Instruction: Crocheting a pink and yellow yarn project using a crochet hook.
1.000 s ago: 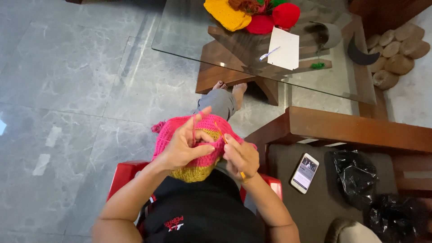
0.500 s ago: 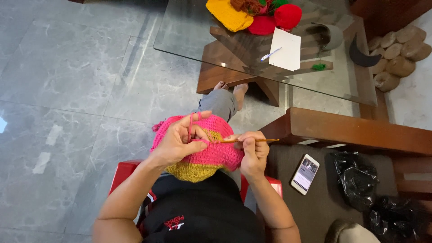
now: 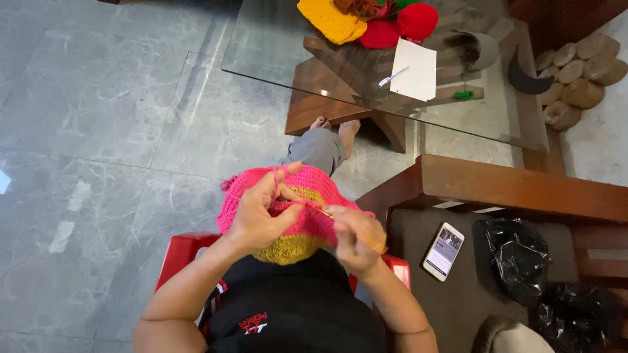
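A pink and mustard-yellow crocheted piece [image 3: 302,196] lies over my lap. My left hand [image 3: 260,212] pinches its upper edge, with pink yarn running over the raised fingers. My right hand [image 3: 354,236] grips a thin wooden crochet hook [image 3: 322,210] whose tip sits in the pink stitches just right of my left thumb. I sit on a red plastic chair [image 3: 178,253], with my grey-trousered leg and bare feet stretched toward the table.
A glass-topped wooden table [image 3: 275,46] ahead carries yellow and red yarn work [image 3: 340,23], a white paper [image 3: 415,72] and a pen. At my right, a wooden-armed seat [image 3: 517,189] holds a phone [image 3: 443,251] and black plastic bags [image 3: 517,258]. Grey tile floor lies to the left.
My right hand has swung the hook from pointing out to the right back into the stitches, and drawn closer to my left hand. The crocheted piece stays on my lap.
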